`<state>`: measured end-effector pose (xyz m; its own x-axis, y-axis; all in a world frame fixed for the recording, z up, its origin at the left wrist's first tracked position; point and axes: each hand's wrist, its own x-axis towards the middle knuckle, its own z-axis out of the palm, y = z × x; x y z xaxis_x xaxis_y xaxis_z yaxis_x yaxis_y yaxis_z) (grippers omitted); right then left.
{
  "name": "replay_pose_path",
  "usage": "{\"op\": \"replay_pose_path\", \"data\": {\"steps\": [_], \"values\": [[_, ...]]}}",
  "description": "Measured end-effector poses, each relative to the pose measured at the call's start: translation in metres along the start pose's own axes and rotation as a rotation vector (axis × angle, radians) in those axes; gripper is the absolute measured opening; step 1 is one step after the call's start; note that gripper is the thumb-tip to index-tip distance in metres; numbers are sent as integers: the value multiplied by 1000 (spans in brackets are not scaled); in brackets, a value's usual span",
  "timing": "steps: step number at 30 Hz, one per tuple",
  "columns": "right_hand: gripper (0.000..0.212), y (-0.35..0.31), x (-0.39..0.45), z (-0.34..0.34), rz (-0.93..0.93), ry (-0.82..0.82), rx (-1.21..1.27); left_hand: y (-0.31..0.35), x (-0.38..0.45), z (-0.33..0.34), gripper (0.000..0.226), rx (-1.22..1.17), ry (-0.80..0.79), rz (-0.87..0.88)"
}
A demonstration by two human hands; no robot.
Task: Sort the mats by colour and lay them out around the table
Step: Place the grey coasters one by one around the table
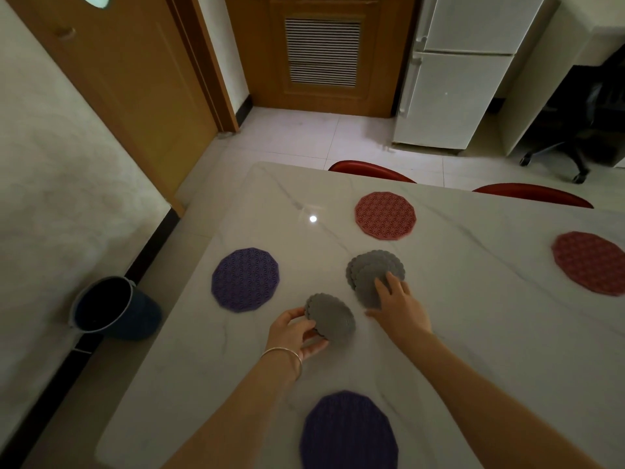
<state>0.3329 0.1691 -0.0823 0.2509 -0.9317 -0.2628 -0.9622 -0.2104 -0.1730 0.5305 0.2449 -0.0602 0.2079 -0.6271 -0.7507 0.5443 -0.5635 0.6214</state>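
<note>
On the white marble table [473, 316], my left hand [296, 331] grips a small grey scalloped mat [333, 316] by its near edge, just above the tabletop. My right hand [400, 308] rests with spread fingers on a small pile of grey scalloped mats [373, 269] in the middle. A purple patterned mat [245, 279] lies flat at the left edge and another purple mat [350, 431] lies at the near edge. A pink mat [385, 214] sits at the far side and a second pink mat [590, 262] at the right.
Two red chairs [370, 170] stand tucked in at the table's far side. A dark bin [115, 308] sits on the floor at the left, by the wall. A white fridge [456, 72] and wooden doors [321, 52] stand beyond.
</note>
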Motion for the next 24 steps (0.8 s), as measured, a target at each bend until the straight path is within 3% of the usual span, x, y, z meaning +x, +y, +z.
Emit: {"op": "replay_pose_path", "data": {"steps": [4,7,10,14,24], "values": [[58,0,-2,-3,-208,22,-259,-1,-1,-5,20,-11,13,-1],[49,-15,-11,-18,-209,291,-144,-2,0,-7,20,-13,17,-11],[47,-38,-31,-22,-286,433,43,-4,0,-5,20,-16,25,-10],[45,-67,-53,-1,-404,363,146,-5,-1,-4,18,13,11,15],[25,-65,-51,7,-460,223,185,-2,1,1,16,31,33,28]]}}
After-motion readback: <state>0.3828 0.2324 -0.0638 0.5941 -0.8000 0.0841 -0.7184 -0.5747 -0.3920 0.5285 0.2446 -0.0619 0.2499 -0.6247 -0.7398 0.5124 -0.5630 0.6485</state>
